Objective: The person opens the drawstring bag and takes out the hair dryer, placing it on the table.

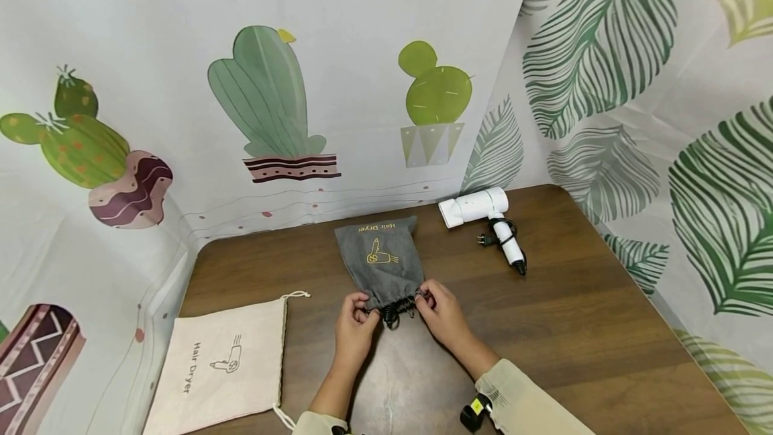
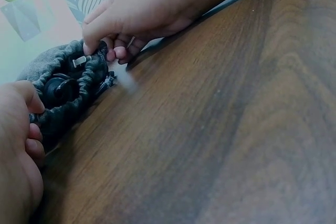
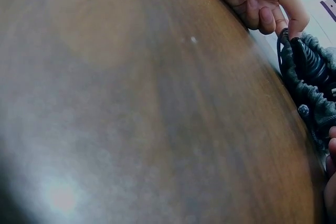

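Observation:
A dark grey drawstring bag (image 1: pixel 386 260) with a yellow hair dryer print lies in mid-table, its gathered mouth toward the person. My left hand (image 1: pixel 355 327) pinches the left side of that mouth. On the opposite side, my right hand (image 1: pixel 443 314) pinches the rim between thumb and fingers. Inside the partly open mouth, the left wrist view shows a round black end (image 2: pixel 60 88) and metal plug prongs (image 2: pixel 81 61). A ribbed black piece (image 3: pixel 310 64) shows there in the right wrist view. The rest of the contents is hidden by the cloth.
A white hair dryer (image 1: pixel 477 207) with its black cord (image 1: pixel 504 227) wrapped at the handle lies at the back right. To the left is a flat cream drawstring bag (image 1: pixel 223 361) with a hair dryer print. Printed cloth walls (image 1: pixel 362 86) border the wooden table (image 1: pixel 543 327).

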`<state>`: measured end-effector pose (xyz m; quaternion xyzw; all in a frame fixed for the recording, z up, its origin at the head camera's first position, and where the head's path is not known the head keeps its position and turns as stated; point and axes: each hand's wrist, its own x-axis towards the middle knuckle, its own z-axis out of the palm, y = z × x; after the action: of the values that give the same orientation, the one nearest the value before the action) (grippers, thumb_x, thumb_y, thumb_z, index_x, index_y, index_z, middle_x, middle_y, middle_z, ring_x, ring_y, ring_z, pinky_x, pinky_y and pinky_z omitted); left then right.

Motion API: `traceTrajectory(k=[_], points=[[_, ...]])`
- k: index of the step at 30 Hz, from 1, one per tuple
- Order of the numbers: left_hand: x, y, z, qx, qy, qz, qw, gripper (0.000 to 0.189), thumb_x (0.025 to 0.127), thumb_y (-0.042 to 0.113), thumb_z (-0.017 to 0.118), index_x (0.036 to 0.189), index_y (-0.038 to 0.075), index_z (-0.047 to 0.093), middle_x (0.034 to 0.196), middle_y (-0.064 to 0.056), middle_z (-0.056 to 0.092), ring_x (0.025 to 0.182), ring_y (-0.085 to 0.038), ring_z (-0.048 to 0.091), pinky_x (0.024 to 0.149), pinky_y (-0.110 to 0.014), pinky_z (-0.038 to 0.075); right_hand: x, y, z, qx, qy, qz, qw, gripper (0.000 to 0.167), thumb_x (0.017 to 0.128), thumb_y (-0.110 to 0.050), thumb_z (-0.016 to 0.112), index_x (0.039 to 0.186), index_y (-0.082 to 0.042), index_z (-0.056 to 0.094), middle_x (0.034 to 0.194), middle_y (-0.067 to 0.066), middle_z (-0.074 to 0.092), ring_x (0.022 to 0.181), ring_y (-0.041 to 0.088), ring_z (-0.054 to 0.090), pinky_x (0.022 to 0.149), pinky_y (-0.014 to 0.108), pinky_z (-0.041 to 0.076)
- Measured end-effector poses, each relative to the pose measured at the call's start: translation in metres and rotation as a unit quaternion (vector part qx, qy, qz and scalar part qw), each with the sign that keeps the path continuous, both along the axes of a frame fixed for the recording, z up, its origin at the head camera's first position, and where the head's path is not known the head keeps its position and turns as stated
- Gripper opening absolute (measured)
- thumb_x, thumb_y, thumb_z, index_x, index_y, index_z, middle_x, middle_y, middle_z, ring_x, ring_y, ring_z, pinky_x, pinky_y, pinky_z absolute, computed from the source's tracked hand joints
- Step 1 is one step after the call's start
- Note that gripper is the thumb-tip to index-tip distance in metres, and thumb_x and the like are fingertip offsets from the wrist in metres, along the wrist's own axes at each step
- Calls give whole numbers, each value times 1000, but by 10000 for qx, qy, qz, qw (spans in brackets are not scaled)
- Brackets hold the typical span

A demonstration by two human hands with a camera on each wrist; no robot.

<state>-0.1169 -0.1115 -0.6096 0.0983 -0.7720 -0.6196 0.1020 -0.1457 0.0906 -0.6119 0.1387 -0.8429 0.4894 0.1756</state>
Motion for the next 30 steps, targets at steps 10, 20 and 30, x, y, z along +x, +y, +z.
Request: traceTrajectory(k=[10, 20, 30], points=[[1, -1, 3, -10, 101, 29, 9999, 34, 80, -6, 71, 109, 11, 60, 97, -10, 57, 56, -4, 43, 52, -17, 36, -1, 1, -1, 164, 327, -110, 9993, 14, 82, -2, 70, 87, -10, 60, 74, -5, 52, 66, 1, 47, 58, 18, 43], [5, -2, 4, 17, 141, 131, 9998, 33, 79, -6, 69, 106, 10, 61, 92, -11, 58, 55, -3, 44, 50, -16, 36, -4, 4, 0, 437, 654, -232, 9966, 19, 75, 1, 70, 83, -10, 57, 72, -3, 50, 63, 5, 47, 56, 18, 41], [6, -4, 3, -179, 70, 259, 9995, 32, 77, -2, 67, 105, 11, 60, 91, -5, 57, 54, -2, 43, 49, -18, 37, -6, 7, 0, 498, 613, -246, 9966, 22, 73, 2, 71, 83, -10, 55, 71, -2, 48, 62, 5, 45, 56, 18, 40]])
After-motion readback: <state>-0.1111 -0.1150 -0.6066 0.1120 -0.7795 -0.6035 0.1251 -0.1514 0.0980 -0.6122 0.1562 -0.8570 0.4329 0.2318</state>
